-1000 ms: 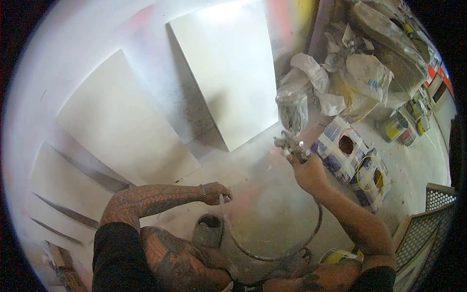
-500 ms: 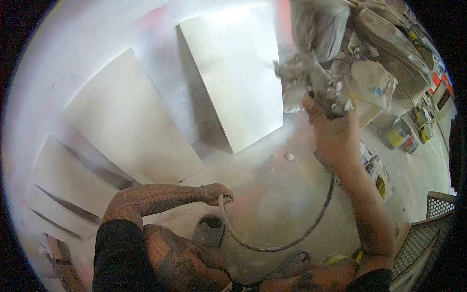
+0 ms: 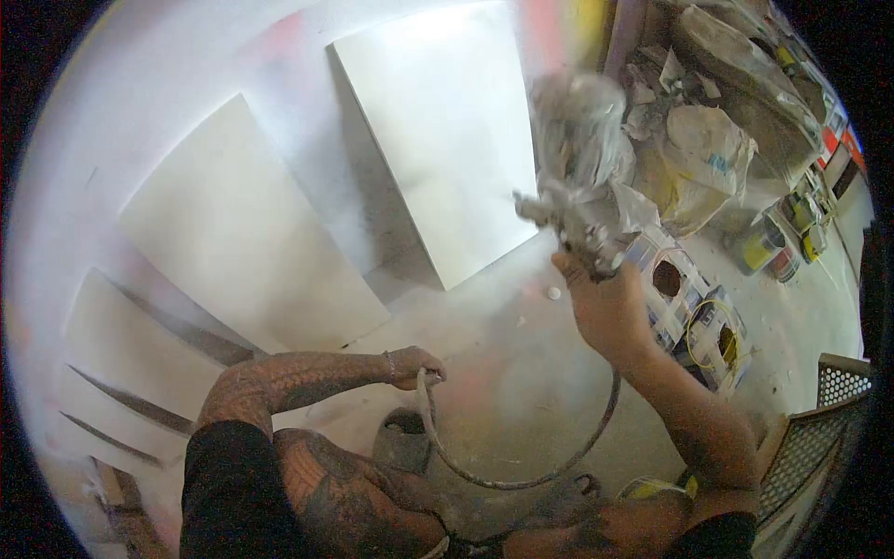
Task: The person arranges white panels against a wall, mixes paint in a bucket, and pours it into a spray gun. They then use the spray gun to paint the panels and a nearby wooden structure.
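Observation:
My right hand (image 3: 610, 307) grips a metal spray gun (image 3: 585, 226) with a cup on top. The gun is slightly blurred, and its nozzle faces left toward a tall white panel (image 3: 438, 140) leaning on the wall, without touching it. My left hand (image 3: 415, 367) is closed around the pale air hose (image 3: 507, 484), low and to the left. From there the hose droops in a loop and rises to my right hand. A second white panel (image 3: 251, 224) leans farther left.
Several smaller white panels (image 3: 140, 349) lean at far left. Dusty plastic bags (image 3: 708, 168) and paint cans (image 3: 759, 247) are on the right. Cardboard pieces with round holes (image 3: 666, 279) lie on the floor. A perforated metal panel (image 3: 805, 456) stands at lower right.
My right hand and the spray gun have moved down and slightly left, along the tall panel's right edge. The hose loop has shifted with them. My left hand has hardly moved.

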